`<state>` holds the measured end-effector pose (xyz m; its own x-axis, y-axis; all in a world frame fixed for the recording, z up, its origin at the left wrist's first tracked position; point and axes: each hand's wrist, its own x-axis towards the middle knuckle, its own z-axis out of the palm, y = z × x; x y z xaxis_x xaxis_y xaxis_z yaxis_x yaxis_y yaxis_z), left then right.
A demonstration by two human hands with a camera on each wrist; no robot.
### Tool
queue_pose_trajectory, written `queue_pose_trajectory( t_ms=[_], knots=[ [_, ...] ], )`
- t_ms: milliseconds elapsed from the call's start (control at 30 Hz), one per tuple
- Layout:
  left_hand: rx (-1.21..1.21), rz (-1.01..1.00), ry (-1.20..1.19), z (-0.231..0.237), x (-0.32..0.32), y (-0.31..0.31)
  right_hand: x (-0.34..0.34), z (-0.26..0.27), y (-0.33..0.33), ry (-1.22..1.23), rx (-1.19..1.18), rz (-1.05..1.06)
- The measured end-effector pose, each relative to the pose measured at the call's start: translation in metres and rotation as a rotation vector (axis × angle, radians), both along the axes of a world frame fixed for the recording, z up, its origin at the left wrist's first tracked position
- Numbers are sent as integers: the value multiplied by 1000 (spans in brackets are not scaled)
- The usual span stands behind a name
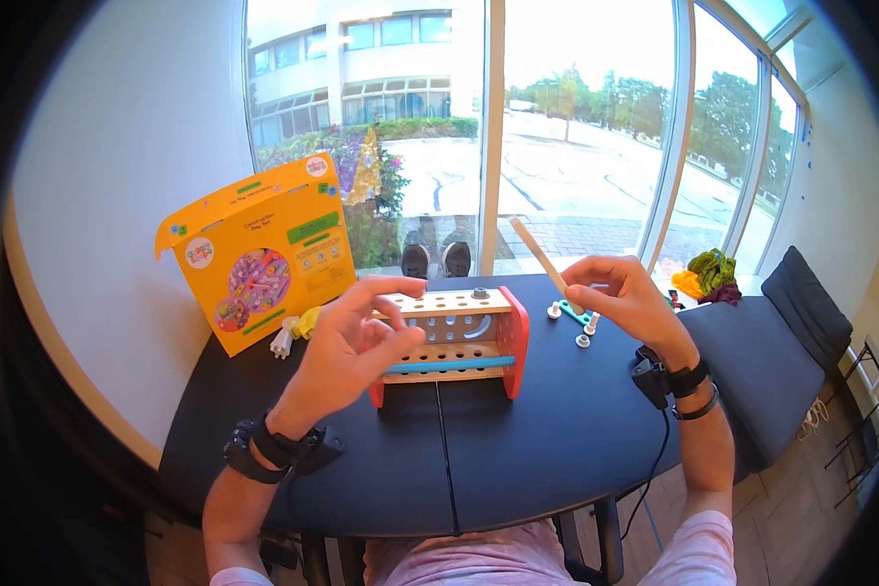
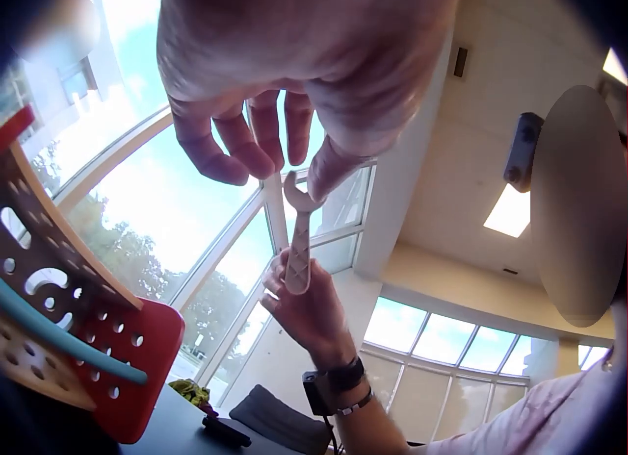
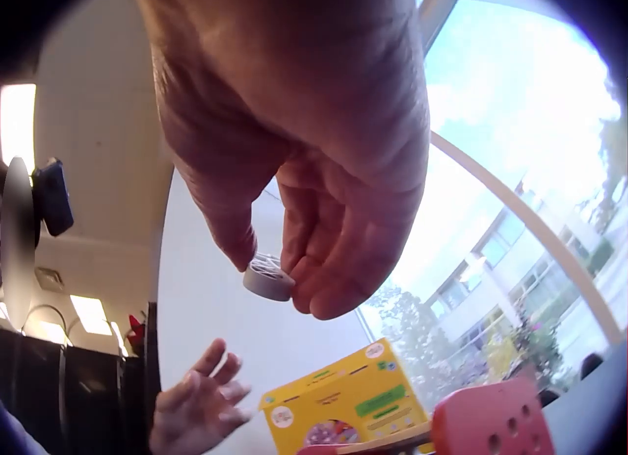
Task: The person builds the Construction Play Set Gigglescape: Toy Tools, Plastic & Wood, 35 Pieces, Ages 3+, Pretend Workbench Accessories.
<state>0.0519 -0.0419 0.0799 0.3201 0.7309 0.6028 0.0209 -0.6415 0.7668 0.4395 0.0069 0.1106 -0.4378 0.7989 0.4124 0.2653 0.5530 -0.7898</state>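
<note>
A pale toy wrench (image 1: 539,252) is pinched by its handle end between the thumb and fingers of my right hand (image 1: 630,303), raised right of the toy workbench. The left wrist view shows its forked head (image 2: 303,197) pointing towards my left hand (image 2: 304,63); only the handle's end (image 3: 268,280) shows in the right wrist view. My left hand (image 1: 347,354) hovers at the workbench's left part with bent, relaxed fingers and nothing in them. The workbench has perforated wooden boards, a red end panel (image 1: 515,344), a blue rod (image 1: 459,364) and a grey piece (image 1: 480,293) on top.
A yellow box (image 1: 264,259) stands at the back left, with white and yellow pieces (image 1: 282,340) beside it. White pieces (image 1: 583,341) and a green piece (image 1: 576,314) lie right of the workbench on the dark table (image 1: 547,439). A grey padded seat (image 1: 752,361) stands at right.
</note>
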Motion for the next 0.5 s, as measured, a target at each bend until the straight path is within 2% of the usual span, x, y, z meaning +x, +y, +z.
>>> queue_pose_trajectory(
  t_ms=[67,167,267,400,500],
  knots=[
    [10,81,-25,-1,-9,1,13,-16,11,-138,94,-206],
    [-26,214,-19,-2,-25,4,45,-58,35,-404,122,-368],
    [-35,248,-64,-7,-33,12,67,-98,55,-584,86,-438],
    [-45,303,-60,-11,-38,19,82,-142,76,-698,72,-468],
    [-81,323,-81,-14,-40,24,88,-168,89,-780,162,-438]
  ],
)
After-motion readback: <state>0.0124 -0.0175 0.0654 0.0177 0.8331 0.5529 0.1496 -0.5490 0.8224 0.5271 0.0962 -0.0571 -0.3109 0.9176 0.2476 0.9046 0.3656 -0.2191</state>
